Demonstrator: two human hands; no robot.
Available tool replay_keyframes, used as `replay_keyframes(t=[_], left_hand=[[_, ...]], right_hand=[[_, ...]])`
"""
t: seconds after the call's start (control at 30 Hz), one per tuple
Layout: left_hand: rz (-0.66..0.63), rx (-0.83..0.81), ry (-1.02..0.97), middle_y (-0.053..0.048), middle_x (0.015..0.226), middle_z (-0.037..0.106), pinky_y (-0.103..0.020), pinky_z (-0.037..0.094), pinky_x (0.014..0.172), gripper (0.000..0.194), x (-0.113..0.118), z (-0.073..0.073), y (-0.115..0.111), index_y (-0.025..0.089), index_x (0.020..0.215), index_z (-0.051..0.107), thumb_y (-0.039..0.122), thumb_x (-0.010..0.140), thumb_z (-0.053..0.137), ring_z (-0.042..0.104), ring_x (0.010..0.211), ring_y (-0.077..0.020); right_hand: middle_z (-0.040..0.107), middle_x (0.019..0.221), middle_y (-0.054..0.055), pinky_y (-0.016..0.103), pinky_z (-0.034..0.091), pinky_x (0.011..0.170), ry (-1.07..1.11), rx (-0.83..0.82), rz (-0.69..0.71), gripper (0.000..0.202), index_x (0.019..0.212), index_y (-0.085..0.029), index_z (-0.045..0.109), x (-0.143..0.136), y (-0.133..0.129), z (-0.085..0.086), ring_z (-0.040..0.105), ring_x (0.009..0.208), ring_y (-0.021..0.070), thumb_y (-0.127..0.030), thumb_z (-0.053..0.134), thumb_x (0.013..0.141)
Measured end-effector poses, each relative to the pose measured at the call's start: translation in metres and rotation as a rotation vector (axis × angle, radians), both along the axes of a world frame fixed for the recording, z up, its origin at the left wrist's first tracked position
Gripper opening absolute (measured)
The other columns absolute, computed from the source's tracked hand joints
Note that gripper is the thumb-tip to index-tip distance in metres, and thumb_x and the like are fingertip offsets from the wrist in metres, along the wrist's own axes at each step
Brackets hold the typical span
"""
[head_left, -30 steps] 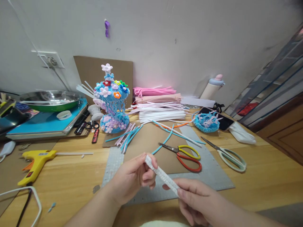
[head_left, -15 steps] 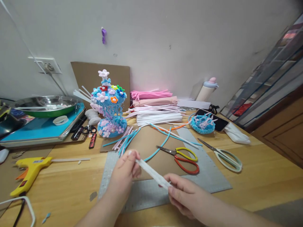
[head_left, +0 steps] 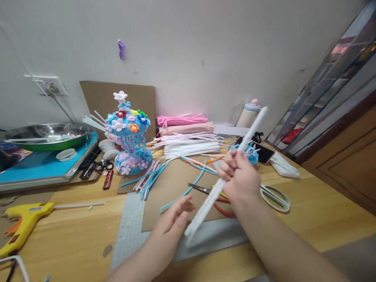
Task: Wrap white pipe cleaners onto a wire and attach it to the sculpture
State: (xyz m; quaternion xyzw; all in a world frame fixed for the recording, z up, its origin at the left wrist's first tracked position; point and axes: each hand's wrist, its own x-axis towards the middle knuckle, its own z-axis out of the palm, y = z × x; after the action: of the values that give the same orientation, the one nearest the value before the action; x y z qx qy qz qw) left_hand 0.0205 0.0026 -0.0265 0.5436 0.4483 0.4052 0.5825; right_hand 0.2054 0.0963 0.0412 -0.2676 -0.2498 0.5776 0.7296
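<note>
My right hand (head_left: 241, 176) is closed round the middle of a white fuzzy strip (head_left: 209, 201), which slants from lower left to upper right above the mat. Just left of the strip's lower end, my left hand (head_left: 173, 219) has its fingers apart and holds nothing. Beneath the strip lies a sheet of cardboard (head_left: 164, 176) on a grey cutting mat (head_left: 126, 231). Scissors with red and yellow handles (head_left: 225, 212) rest there, partly hidden by the strip and my right hand. Blue and lilac stems (head_left: 151, 180) lie behind my left hand.
A blue flowered ornament (head_left: 129, 133) stands at the back left. Bundled pink and white stems (head_left: 190, 149) lie by the wall. Green-handled scissors (head_left: 276, 197) are at the right, a yellow glue gun (head_left: 26, 219) at the left, and a metal pan (head_left: 49, 137) on a blue book.
My left hand has let go of the white strip and opened. My right hand has risen to the right, now gripping the strip's middle, and the strip looks longer. The view has shifted slightly.
</note>
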Motion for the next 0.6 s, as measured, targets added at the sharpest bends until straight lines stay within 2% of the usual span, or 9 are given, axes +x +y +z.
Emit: replay_keyframes(t=[0.07,0.1,0.13,0.2,0.27,0.37,0.47,0.53,0.6], left_hand=[[-0.082,-0.100,-0.024,-0.005,0.092,0.065,-0.031,0.045,0.078,0.045,0.006,-0.006,-0.001,0.020,0.118,0.052,0.051,0.086,0.045,0.062,0.084,-0.0181],[-0.104,-0.162,-0.023,-0.002,0.076,0.062,-0.027,0.045,0.063,0.044,0.008,-0.008,0.000,0.018,0.112,0.053,0.052,0.086,0.043,0.059,0.064,-0.0148],[-0.111,-0.222,-0.004,0.003,0.062,0.054,-0.024,0.040,0.050,0.043,0.010,-0.010,0.000,0.018,0.104,0.054,0.054,0.085,0.040,0.049,0.047,-0.0115],[-0.086,-0.313,0.069,0.010,0.047,0.035,-0.021,0.024,0.038,0.040,0.009,-0.011,0.003,0.019,0.089,0.051,0.055,0.085,0.034,0.026,0.035,-0.0083],[-0.046,-0.258,0.219,0.009,0.046,0.032,-0.021,0.022,0.040,0.035,0.001,-0.007,0.005,0.021,0.079,0.048,0.051,0.087,0.033,0.025,0.039,-0.0091],[0.027,-0.030,0.600,0.003,0.061,0.052,-0.023,0.032,0.053,0.031,-0.023,0.006,0.003,0.021,0.073,0.050,0.044,0.089,0.035,0.045,0.056,-0.0128],[0.046,-0.007,0.866,-0.001,0.072,0.064,-0.025,0.040,0.063,0.033,-0.055,0.016,-0.006,0.023,0.078,0.057,0.041,0.091,0.032,0.056,0.066,-0.0166],[0.027,-0.024,0.938,-0.002,0.078,0.069,-0.025,0.044,0.066,0.033,-0.076,0.015,-0.015,0.026,0.083,0.062,0.041,0.090,0.034,0.062,0.072,-0.0186],[0.121,-0.013,1.021,-0.001,0.085,0.072,-0.025,0.047,0.067,0.033,-0.093,0.010,-0.024,0.030,0.090,0.066,0.038,0.090,0.034,0.065,0.079,-0.0201]], right_hand=[[0.029,0.053,-0.011,0.013,0.016,0.033,0.022,-0.041,0.012,0.021,0.076,-0.022,0.043,-0.025,0.003,-0.022,0.020,0.035,0.0032,-0.035,0.058,0.084],[0.030,0.052,-0.011,0.012,0.016,0.033,0.026,-0.071,0.042,0.022,0.076,-0.022,0.043,-0.036,0.003,-0.033,0.020,0.034,0.0030,-0.036,0.059,0.083],[0.031,0.052,-0.012,0.012,0.016,0.032,0.029,-0.104,0.079,0.023,0.076,-0.022,0.043,-0.044,0.003,-0.042,0.021,0.034,0.0029,-0.037,0.060,0.082],[0.034,0.050,-0.012,0.012,0.020,0.032,0.025,-0.162,0.172,0.023,0.077,-0.022,0.045,-0.055,0.001,-0.054,0.025,0.033,0.0028,-0.036,0.062,0.080],[0.042,0.051,-0.010,0.013,0.032,0.036,0.007,-0.207,0.271,0.021,0.077,-0.021,0.047,-0.054,0.000,-0.056,0.037,0.037,0.0040,-0.034,0.063,0.079],[0.062,0.065,0.000,0.025,0.053,0.059,-0.047,-0.270,0.428,0.017,0.080,-0.017,0.053,-0.037,0.001,-0.051,0.061,0.060,0.0119,-0.026,0.067,0.077],[0.070,0.085,0.011,0.036,0.055,0.076,-0.109,-0.320,0.572,0.020,0.092,-0.014,0.056,-0.014,0.004,-0.049,0.068,0.082,0.0208,-0.022,0.068,0.078],[0.071,0.094,0.012,0.037,0.054,0.080,-0.150,-0.350,0.635,0.025,0.101,-0.015,0.055,-0.002,0.005,-0.054,0.068,0.089,0.0224,-0.023,0.067,0.080],[0.070,0.100,0.013,0.037,0.054,0.081,-0.173,-0.394,0.685,0.026,0.104,-0.016,0.054,0.003,0.003,-0.063,0.068,0.091,0.0225,-0.025,0.066,0.083]])
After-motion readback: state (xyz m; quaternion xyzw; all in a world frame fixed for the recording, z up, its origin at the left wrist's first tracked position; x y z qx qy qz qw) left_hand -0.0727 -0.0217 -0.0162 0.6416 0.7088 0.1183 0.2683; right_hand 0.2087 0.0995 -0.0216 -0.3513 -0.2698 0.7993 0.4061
